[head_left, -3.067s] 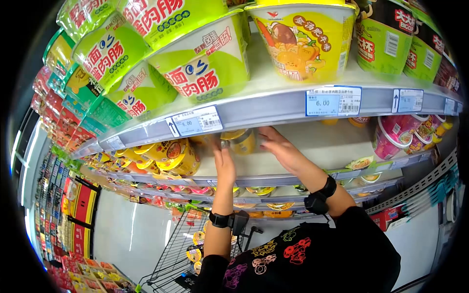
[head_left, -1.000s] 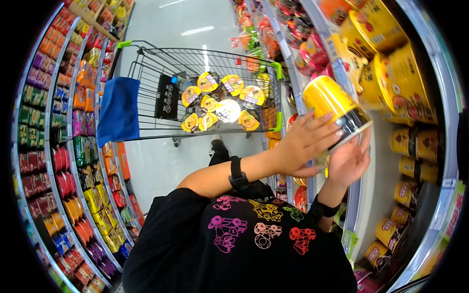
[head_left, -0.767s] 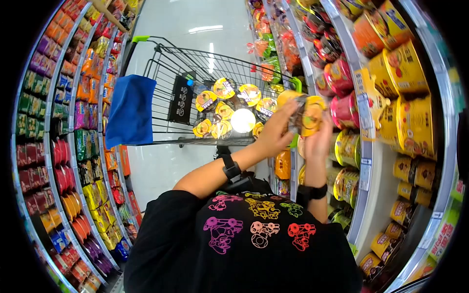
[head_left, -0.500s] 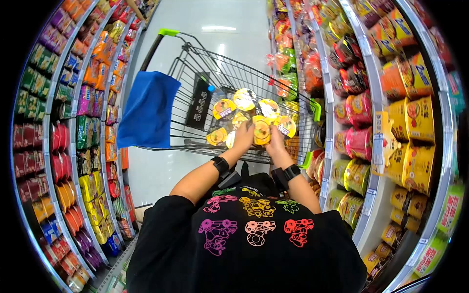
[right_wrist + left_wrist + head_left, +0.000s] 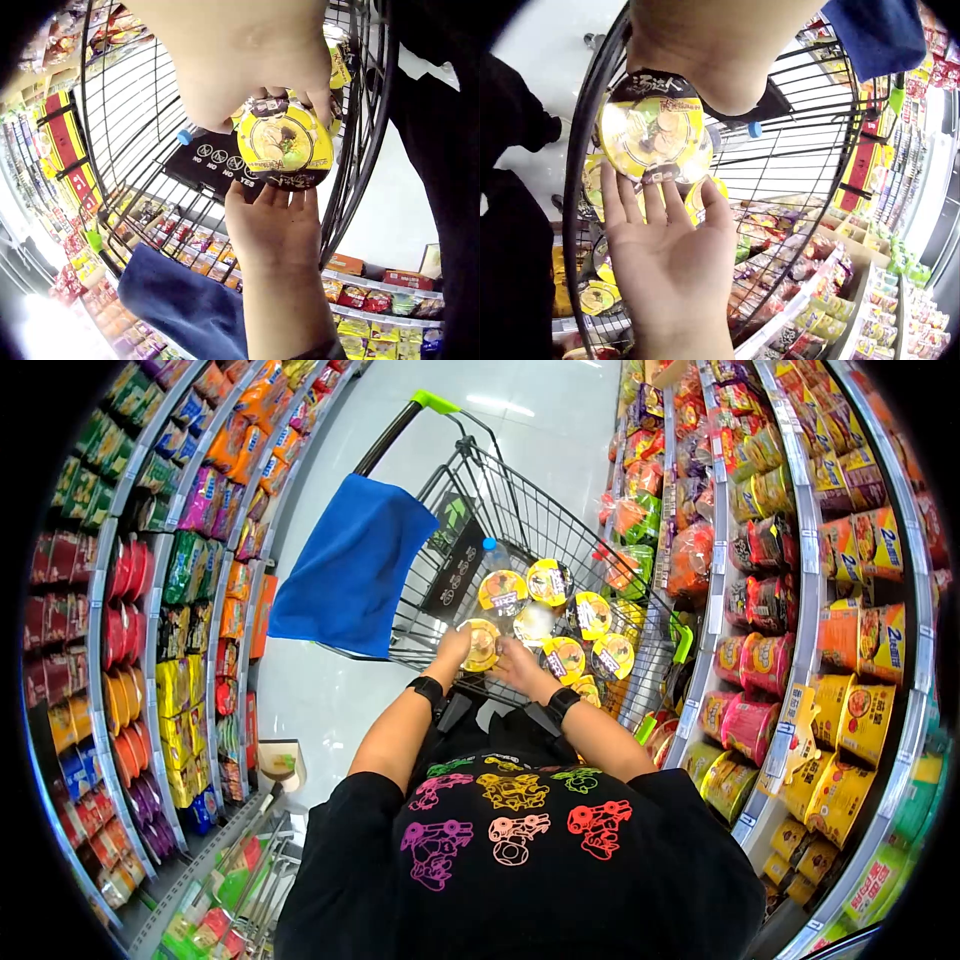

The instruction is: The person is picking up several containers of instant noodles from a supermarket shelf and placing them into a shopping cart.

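My left hand [image 5: 453, 652] grips a yellow instant noodle cup [image 5: 482, 645] with a black-edged lid, low in the shopping cart [image 5: 590, 520] at its near side. In the right wrist view the left fingers pass behind the cup's rim. My right hand [image 5: 518, 667] is at the cup's other side. Seen from the left wrist, its fingers [image 5: 656, 202] are nearly straight, palm up, with the tips right at the lid's edge. The cup's lid faces up, and its lower body is hidden. Several similar noodle cups [image 5: 592, 616] stand close by in the cart.
A blue cloth [image 5: 350, 565] hangs over the cart's near left part. Beside the cups stands a clear bottle [image 5: 490, 555] with a blue cap, near a black panel [image 5: 452, 572]. Packed shelves [image 5: 760, 650] line the right side, and more shelves [image 5: 175, 620] the left.
Both hands have gone from the shelf to the cart, carrying the noodle cup. Since half a second ago the cup has moved left, and the right hand's fingers have loosened from it.
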{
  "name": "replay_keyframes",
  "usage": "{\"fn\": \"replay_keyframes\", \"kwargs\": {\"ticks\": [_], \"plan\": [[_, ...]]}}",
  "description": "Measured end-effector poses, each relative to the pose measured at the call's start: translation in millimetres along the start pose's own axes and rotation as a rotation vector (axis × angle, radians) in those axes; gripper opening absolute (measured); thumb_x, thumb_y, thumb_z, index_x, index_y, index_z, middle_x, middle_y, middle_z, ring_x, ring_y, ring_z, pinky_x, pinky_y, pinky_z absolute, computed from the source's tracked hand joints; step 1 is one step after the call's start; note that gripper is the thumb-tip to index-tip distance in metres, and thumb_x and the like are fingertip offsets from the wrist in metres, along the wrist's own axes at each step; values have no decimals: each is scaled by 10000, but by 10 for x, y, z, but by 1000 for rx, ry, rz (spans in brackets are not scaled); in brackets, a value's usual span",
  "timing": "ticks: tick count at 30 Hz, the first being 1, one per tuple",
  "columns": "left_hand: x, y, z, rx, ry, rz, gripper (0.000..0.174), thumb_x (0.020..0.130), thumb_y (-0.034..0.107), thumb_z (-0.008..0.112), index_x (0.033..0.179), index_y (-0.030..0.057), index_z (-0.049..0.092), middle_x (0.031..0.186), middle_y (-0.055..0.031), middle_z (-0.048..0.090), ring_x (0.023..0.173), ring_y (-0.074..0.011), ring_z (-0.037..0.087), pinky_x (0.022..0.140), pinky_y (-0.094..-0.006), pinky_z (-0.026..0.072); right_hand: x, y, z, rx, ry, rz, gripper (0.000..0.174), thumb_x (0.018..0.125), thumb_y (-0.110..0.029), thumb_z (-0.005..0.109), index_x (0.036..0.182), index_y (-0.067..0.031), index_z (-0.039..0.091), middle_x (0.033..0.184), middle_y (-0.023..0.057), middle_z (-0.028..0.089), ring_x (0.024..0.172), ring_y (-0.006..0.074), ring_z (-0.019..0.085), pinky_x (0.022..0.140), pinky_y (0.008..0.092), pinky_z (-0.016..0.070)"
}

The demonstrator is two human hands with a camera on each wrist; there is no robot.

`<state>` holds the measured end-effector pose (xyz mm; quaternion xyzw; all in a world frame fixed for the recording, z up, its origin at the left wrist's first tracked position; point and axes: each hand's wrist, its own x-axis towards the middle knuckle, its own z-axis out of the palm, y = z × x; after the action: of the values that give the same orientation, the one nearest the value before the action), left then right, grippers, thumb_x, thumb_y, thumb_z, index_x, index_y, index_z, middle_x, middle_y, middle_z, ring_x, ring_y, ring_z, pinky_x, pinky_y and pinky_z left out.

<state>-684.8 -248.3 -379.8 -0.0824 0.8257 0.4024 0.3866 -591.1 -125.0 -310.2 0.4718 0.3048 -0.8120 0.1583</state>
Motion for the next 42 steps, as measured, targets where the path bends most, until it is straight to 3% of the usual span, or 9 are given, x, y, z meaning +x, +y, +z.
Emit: {"fn": "replay_keyframes", "kwargs": {"ticks": [4,13,18,22,28,32,36,40,42], "plan": [[177,-207,146,23,18,-44,629,847,370,478,1155,-175,422,1060,-300,560,970,-346,594,736,-388,504,-28,7,49,-64,-53,50,359,845,-310,528,1144,-135,435,1166,29,419,1052,235,434,839,491,438],[244,-230,124,-309,-150,-178,624,847,371,481,1235,-110,395,1197,-282,496,1067,-351,545,835,-391,466,14,60,-119,-162,-85,31,559,846,-421,540,1300,-161,345,1359,41,292,1189,273,323,940,483,337],[313,-291,131,-344,-142,-51,602,831,368,487,1215,-92,432,1160,-264,532,1061,-356,542,867,-385,445,55,176,-334,-617,-71,-28,679,836,-466,528,1370,-152,252,1280,54,393,1162,237,407,898,422,375],[726,-565,249,-248,-85,86,602,834,445,478,1177,-49,500,1156,-233,549,1056,-346,543,869,-409,430,-249,170,-567,-1289,-198,-242,583,827,-456,506,1264,-74,454,1241,157,500,1136,286,475,933,350,377],[858,-522,334,-283,-250,100,561,872,409,434,1184,-51,502,1131,-181,575,1004,-267,576,812,-356,453,-393,55,-671,-1343,-94,-344,606,808,-489,493,1240,-65,495,1245,193,504,1148,331,476,968,359,365],[855,-388,280,-176,-420,94,512,922,358,316,1295,21,413,1268,-147,490,1152,-251,471,951,-392,365,-411,61,-721,-1351,-14,-458,576,790,-466,528,1216,-79,520,1136,178,582,1026,316,560,868,366,434],[321,-77,291,-168,-330,222,570,866,371,438,1295,-2,400,1277,-160,473,1101,-270,519,884,-343,437,-436,56,-815,-1178,82,-592,520,791,-429,568,1172,-76,548,1031,149,620,910,256,593,810,328,454],[-531,669,197,605,48,273,636,789,503,473,1180,4,526,1144,-231,559,1071,-369,518,908,-432,401,-447,154,-1020,-595,191,-658,338,818,-379,572,964,-82,639,831,74,650,779,174,616,684,318,486],[-51,558,459,607,152,403,586,798,483,481,1145,16,551,1100,-232,575,1032,-368,538,895,-446,403,-255,123,-1256,-625,138,-628,376,846,-327,561,1109,-61,587,976,63,626,787,142,585,680,278,478]]}}
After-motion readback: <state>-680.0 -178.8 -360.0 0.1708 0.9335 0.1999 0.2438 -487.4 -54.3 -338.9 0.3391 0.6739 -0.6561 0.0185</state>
